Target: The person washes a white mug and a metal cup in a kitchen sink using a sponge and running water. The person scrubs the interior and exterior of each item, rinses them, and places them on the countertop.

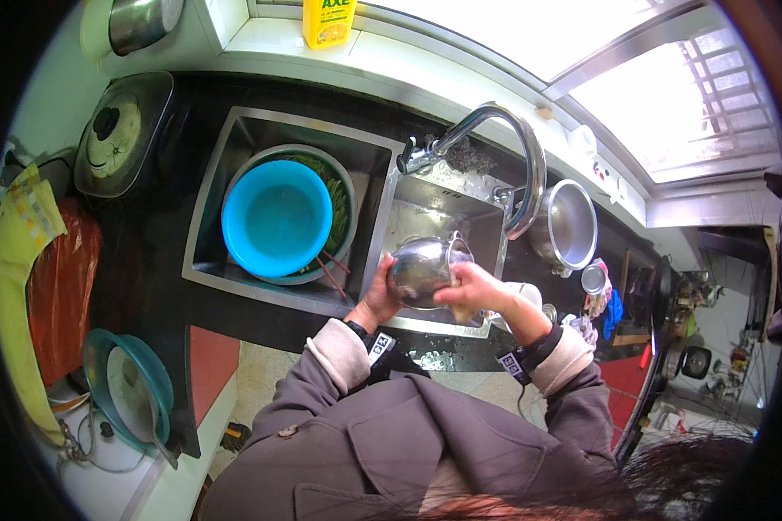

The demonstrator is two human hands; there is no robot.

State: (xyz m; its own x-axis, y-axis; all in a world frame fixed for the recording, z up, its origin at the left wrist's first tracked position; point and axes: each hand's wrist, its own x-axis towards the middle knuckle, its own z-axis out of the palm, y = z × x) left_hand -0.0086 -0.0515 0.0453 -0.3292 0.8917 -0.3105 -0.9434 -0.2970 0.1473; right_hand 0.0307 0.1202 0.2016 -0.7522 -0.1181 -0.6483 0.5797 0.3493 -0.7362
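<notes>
A shiny metal pot (420, 270) is held on its side above the front of the right sink basin (430, 215), its mouth turned to the right. My left hand (379, 293) grips the pot's base side from the left. At the rim, my right hand (472, 286) holds a yellowish sponge or cloth (464, 311), partly hidden by the fingers. Behind the pot, a chrome faucet (531, 150) arches over the basin's right side. In the left basin, a blue plastic bowl (277, 218) rests on a larger round bowl (345, 195) with green vegetables, and reddish chopsticks (332, 279) lean at its edge.
Another metal pot (572, 225) stands right of the faucet. A yellow detergent bottle (329, 23) is on the window ledge. A lidded electric pan (120, 137) sits at the back left, with a teal basin (159, 384) at lower left. Cups and cloths lie right of the sink.
</notes>
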